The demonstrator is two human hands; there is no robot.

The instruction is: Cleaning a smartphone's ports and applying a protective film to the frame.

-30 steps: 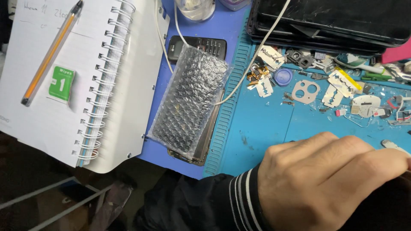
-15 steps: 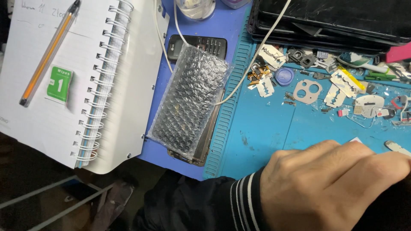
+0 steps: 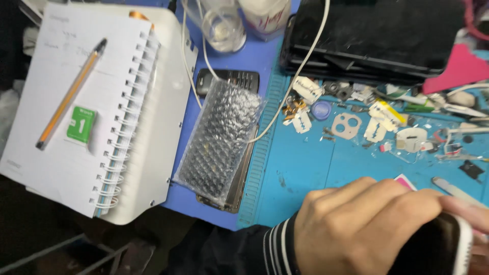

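A blue desk (image 3: 257,58) carries the work. Its right part is covered by a teal mat (image 3: 316,168) with a ridged left edge. A black tray (image 3: 377,35) lies across the mat's far end. At the left, a spiral notebook (image 3: 61,112) lies open, overhanging the near desk edge, with an orange pen (image 3: 69,97) slanted across the page and a small green packet (image 3: 80,125) just beside the pen. Between notebook and mat, a bubble-wrap sleeve (image 3: 220,137) rests on a dark flat device (image 3: 243,178), with a keypad phone (image 3: 228,79) touching its far end. A white cable (image 3: 300,63) runs from the tray over the mat's edge. A glass (image 3: 221,25) and a white cup (image 3: 265,15) stand at the far edge. Small parts litter the mat below the tray: razor blades (image 3: 301,122), a blue cap (image 3: 321,109), a camera-hole bracket (image 3: 346,125).

The left hand (image 3: 364,226), in a dark striped sleeve, is closed over a black phone (image 3: 438,249) with a white rim, at the lower right, above the mat's near edge. Only fingertips of the right hand (image 3: 471,211) show, lying against the phone's far side; whether they clasp it cannot be told.
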